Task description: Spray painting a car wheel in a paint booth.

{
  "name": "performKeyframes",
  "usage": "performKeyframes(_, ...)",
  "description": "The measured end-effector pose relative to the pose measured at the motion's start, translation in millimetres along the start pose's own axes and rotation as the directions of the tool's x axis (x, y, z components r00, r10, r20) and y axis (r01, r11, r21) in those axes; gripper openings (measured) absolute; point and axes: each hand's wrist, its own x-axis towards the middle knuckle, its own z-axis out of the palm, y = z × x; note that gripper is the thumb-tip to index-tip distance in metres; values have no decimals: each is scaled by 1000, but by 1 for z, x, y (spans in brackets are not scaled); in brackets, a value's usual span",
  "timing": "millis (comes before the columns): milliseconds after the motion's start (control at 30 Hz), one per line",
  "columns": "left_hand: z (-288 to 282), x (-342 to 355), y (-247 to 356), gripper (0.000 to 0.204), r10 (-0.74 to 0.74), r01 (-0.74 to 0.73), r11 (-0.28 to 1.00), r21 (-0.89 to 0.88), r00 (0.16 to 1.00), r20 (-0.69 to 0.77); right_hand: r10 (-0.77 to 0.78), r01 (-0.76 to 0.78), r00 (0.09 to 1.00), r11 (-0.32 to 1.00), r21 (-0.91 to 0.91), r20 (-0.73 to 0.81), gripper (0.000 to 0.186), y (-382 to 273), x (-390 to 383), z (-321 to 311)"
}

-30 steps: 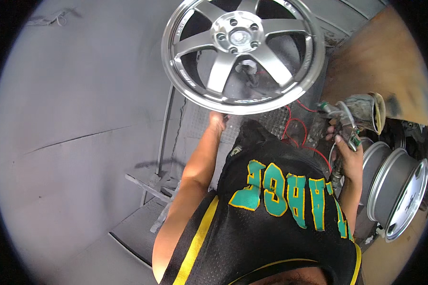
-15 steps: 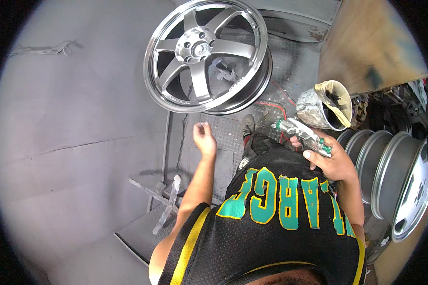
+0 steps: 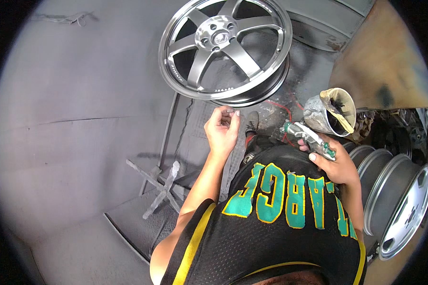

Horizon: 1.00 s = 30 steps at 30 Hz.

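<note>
A silver alloy wheel (image 3: 245, 57) with broad spokes stands tilted ahead of me, its bolt-hole hub facing up. My left hand (image 3: 223, 130) is just below its near rim, thumb and fingertips pinched together. Whatever may be between those fingertips is too small to make out, and I cannot tell if they touch the rim. On the right, my right hand (image 3: 336, 160) grips a spray gun (image 3: 311, 138), silver with green fittings, held in front of my waist. The gun's cup (image 3: 314, 113) is paint-smeared, open at the top, with a yellowish strainer or liner across its mouth.
Several more wheel rims (image 3: 383, 185) stand in a row at the right. A brown-stained panel (image 3: 383, 61) rises behind the cup. Left of my arm is a paint-crusted metal stand (image 3: 161, 190). A red hose (image 3: 285, 108) runs along the floor; a grey wall (image 3: 81, 156) bounds the left.
My left hand has risen and moved right, closer to the wheel's lower rim. The spray gun stays in my right hand. The whole view has shifted slightly.
</note>
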Motion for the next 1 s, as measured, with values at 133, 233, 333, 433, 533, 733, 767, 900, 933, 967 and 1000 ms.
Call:
performKeyframes(133, 0, 3, -8, 11, -79, 77, 996, -50, 996, -30, 96, -95, 995, 995, 39, -31, 53, -11, -2, 3)
performKeyframes(233, -3, 8, -4, 12, -44, 46, 998, 37, 998, -43, 122, -120, 992, 992, 48, -39, 53, -12, -2, 3)
performKeyframes(333, -6, 16, 0, 13, -15, 23, 990, 141, 998, -53, 151, -150, 987, 988, 42, -46, 51, -13, -5, 2)
performKeyframes(433, -9, 25, -3, 15, 19, -3, 976, 216, 997, -72, 138, -137, 990, 990, 33, -35, 50, -11, -6, 1)
performKeyframes(533, -18, 34, -4, 17, 62, -42, 966, 254, 996, -68, 113, -113, 994, 993, 41, 11, 42, -17, -7, -1)
performKeyframes(733, -37, 45, 0, 17, 31, -18, 940, 342, 999, -34, 199, -199, 980, 978, 65, 3, 46, -22, -9, -2)
performKeyframes(767, -37, 45, 1, 17, 36, -23, 940, 340, 999, -32, 207, -207, 978, 976, 62, 8, 46, -23, -9, -3)
performKeyframes(900, -35, 42, 1, 16, 45, -28, 947, 320, 998, -44, 141, -143, 989, 989, 43, 39, 47, -18, -8, -5)
performKeyframes(933, -34, 41, 2, 16, 45, -28, 947, 321, 998, -44, 141, -142, 989, 989, 43, 39, 47, -18, -8, -4)
performKeyframes(967, -33, 40, 4, 15, 43, -25, 949, 314, 998, -52, 134, -136, 990, 990, 45, 38, 47, -18, -8, -4)
performKeyframes(1000, -32, 40, 6, 15, 41, -21, 952, 307, 997, -58, 127, -129, 991, 991, 46, 36, 47, -18, -8, -4)
